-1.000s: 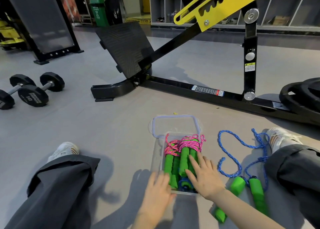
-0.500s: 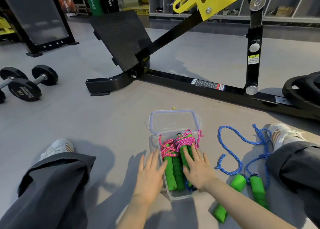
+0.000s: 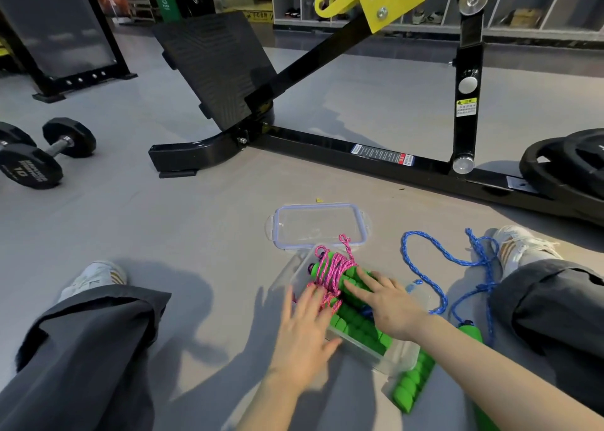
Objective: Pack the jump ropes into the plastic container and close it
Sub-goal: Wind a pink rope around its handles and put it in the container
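The clear plastic container (image 3: 400,360) lay on the grey floor (image 3: 202,241) between the seated person's legs, turned at a slant, with its lid (image 3: 322,225) lying flat and separate on the floor just beyond it. Inside the container sat the pink jump ropes (image 3: 331,272), their cords wound around green foam handles (image 3: 358,327), and the far end of the bundle rose above the rim. The left hand (image 3: 305,336) lay at the container's near-left edge, its fingers (image 3: 307,300) straight and spread, reaching the pink cord and gripping nothing. The right hand (image 3: 390,305) pressed flat on top of the green handles, its fingers (image 3: 358,291) also extended and clasping nothing. A blue jump rope (image 3: 421,264) lay loose on the floor just to the right of the container, outside it, with one of its green handles (image 3: 413,381) beside the container's near corner. Farther off stood a black gym machine frame (image 3: 359,151), with dumbbells (image 3: 49,156) at the left and weight plates (image 3: 568,166) at the right.
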A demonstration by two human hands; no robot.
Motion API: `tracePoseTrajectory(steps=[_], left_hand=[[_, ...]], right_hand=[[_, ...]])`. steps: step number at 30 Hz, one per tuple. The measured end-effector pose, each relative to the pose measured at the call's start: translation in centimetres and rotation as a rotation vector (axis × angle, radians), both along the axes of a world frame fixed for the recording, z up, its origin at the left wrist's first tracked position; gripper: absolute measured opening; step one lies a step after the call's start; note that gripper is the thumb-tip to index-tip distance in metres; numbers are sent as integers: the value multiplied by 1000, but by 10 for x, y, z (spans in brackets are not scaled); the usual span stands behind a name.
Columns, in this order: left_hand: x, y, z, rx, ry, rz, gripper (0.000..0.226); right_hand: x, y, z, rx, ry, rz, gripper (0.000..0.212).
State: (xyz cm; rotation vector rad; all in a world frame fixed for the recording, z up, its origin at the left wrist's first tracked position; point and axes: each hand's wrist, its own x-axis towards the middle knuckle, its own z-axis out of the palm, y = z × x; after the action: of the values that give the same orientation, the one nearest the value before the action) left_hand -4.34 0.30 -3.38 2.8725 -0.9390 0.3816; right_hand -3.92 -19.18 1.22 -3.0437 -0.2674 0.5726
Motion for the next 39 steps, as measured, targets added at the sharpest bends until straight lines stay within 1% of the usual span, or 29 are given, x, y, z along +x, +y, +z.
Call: tracePoseTrajectory(steps=[1, 2, 3, 4, 6, 9, 13, 16, 19, 21, 23, 25, 26, 29, 32, 36, 39], left_hand=[[7, 9, 1, 1, -3, 45, 41], [13, 17, 1, 6, -8, 61, 34], [16, 23, 3, 12, 15, 60, 34], [17, 26, 4, 24, 37, 43, 42], [13, 22, 3, 26, -7, -16, 52], [-5, 9, -3, 21, -28, -64, 56], [-16, 6, -8, -114, -39, -46, 52], [-9, 11, -9, -189, 3, 62, 46], [1, 9, -10, -132, 125, 128, 60], [5, 5, -13, -94, 186, 130, 65], [4, 0, -18, -87, 218, 153, 65], [2, -3, -22, -72, 197, 168, 63], [2, -4, -23, -69, 177, 170, 61], [3, -5, -26, -75, 131, 172, 60], [4, -6, -30, -99, 66, 156, 60], [5, -5, -33, -184, 10, 135, 54], [3, -6, -31, -224, -4, 141, 50]], right_hand=[[1, 0, 1, 8, 9, 6, 81], [1, 0, 1, 14, 14, 16, 82], [1, 0, 2, 16, 12, 31, 83], [2, 1, 1, 15, 8, 51, 84], [5, 3, -1, 0, -16, 109, 86], [9, 9, -2, -31, -77, 184, 85], [6, 13, -14, -23, -226, 164, 77], [4, 11, -23, 16, -233, 155, 77], [8, 8, -24, 118, -260, 147, 66], [16, 9, -22, 243, -298, 112, 55], [30, 15, -20, 405, -361, 12, 44], [46, 25, -17, 522, -390, -103, 39], [53, 31, -16, 540, -374, -132, 39], [72, 49, -15, 548, -323, -136, 36], [79, 60, -19, 580, -290, -138, 30], [78, 60, -21, 733, -240, -156, 18], [69, 55, -24, 814, -235, -168, 19]])
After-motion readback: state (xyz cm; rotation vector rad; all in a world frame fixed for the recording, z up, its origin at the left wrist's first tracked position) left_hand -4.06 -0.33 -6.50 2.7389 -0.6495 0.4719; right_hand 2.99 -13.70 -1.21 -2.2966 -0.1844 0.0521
